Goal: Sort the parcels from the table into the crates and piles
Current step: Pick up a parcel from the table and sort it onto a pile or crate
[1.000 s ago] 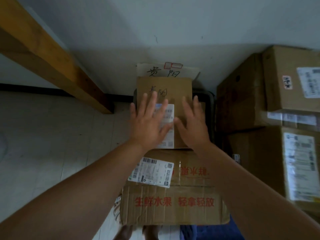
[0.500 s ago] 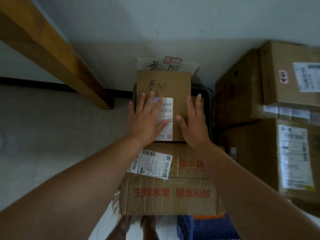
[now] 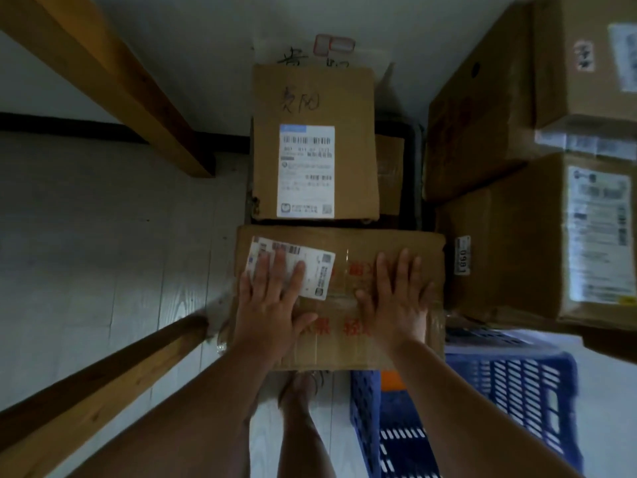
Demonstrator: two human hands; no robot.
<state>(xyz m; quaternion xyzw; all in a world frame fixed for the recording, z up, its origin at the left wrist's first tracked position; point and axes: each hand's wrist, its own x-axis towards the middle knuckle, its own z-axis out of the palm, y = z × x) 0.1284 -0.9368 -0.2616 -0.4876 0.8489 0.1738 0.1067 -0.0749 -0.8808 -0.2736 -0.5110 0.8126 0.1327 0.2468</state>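
Head view: pressing left hand [image 3: 272, 305] flat, fingers straight and spread, on top of the near box [image 3: 379, 238], partly covering its label [image 3: 319, 270]. Laying right hand [image 3: 396, 301] flat beside it on the same top, gripping nothing. Facing a second box [image 3: 310, 94] just beyond, label up; looking down at a blue crate [image 3: 517, 391] just right of the near box, beside stacked cartons [image 3: 503, 257].

Parcel storeroom — shipping-labelled cardboard cartons [image 3: 499, 263] stacked by a white wall [image 3: 213, 46]; blue slatted plastic crate [image 3: 524, 391] beside them — pale plank floor [image 3: 86, 257], bare timber beams [image 3: 103, 77].
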